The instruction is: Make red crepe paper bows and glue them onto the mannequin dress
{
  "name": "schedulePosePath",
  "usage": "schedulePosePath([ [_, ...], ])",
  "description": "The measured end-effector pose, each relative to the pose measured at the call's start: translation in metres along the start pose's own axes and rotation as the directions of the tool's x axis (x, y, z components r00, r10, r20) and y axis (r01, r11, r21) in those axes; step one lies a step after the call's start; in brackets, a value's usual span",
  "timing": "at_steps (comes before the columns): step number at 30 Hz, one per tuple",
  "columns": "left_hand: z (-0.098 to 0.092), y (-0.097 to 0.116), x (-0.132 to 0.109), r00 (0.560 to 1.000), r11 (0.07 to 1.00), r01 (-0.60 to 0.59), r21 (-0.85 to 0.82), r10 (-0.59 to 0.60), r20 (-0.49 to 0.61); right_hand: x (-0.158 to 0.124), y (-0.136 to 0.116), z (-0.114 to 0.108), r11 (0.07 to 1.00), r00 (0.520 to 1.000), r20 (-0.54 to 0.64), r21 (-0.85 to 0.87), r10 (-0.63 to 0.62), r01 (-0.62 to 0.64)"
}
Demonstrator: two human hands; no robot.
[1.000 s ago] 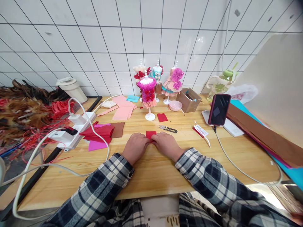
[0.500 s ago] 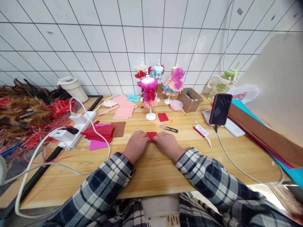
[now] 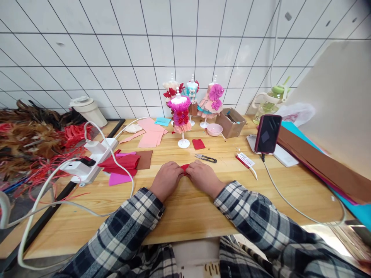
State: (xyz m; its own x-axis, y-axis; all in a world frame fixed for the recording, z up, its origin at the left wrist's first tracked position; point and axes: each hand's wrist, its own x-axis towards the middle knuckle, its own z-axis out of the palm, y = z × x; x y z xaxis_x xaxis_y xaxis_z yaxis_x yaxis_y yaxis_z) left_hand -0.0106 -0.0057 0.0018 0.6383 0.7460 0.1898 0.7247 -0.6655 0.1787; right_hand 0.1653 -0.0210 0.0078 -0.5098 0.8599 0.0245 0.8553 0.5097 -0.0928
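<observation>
1. While it lies on the table [image 3: 188, 210], the red piece [image 3: 184, 166] is pinched from both sides, likely to hold a crease.
2. Touching, the left hand [image 3: 166, 179] and right hand [image 3: 204, 178] keep fingers curled together.
3. Snips [image 3: 206, 158] lie just beyond.

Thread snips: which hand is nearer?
Right. The right hand sits just on the near side of the thread snips, apart from them; the left hand is farther left, beyond the red piece.
</observation>
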Motion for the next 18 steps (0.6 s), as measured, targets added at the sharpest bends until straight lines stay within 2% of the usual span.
schedulePosePath([
  [5,0.0017,-0.0004,-0.0004,0.999,0.999,0.032,-0.002,-0.032,-0.008,0.0003,0.0009,0.003,1.0,1.0,-0.003,0.006,0.019,-0.019],
  [10,0.0034,-0.0013,-0.0001,1.0,1.0,-0.002,0.023,0.001,0.014,0.0011,0.0017,0.0057,0.999,0.999,-0.031,0.013,0.044,-0.043],
  [15,0.0001,-0.0009,0.0002,0.999,0.999,-0.035,0.03,0.035,-0.002,0.0016,0.0017,0.0032,1.0,1.0,-0.027,0.024,0.011,-0.011],
  [18,0.0002,-0.0013,0.0,1.0,0.999,-0.016,0.031,0.017,-0.008,0.0016,0.0022,0.0037,1.0,1.0,-0.024,0.027,0.015,-0.015],
])
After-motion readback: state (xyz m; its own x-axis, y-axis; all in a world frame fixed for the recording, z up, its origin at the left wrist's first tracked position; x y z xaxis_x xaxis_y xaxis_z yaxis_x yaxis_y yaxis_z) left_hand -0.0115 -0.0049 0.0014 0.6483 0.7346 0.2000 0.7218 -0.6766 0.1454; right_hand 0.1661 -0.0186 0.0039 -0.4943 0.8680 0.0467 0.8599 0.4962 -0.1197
